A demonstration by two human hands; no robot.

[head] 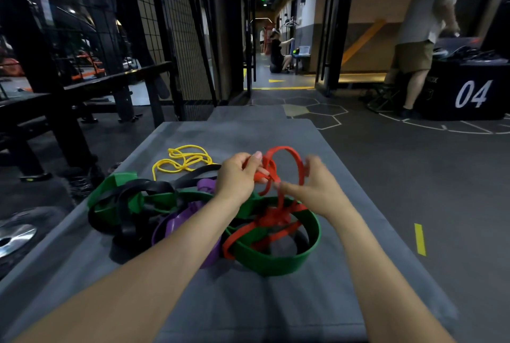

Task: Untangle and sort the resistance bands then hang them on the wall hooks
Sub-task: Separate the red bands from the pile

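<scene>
- Gripping the red band [284,174], your left hand [238,174] has fingers curled round a twisted section of it, raised above the pile.
- Your right hand [311,188] pinches the same red band on its far loop; the two hands sit near each other, not touching.
- The red band trails down into the tangle, crossing the wide green band [278,261] on the grey mat [248,301].
- A purple band [176,225] and a black band [132,204] lie knotted with the green left of your arms.
- The yellow band [183,162] lies in loose coils at the pile's far edge, with a black band running just beside it.
- A black box marked 04 [469,94] stands at far right, with a person beside it.
</scene>
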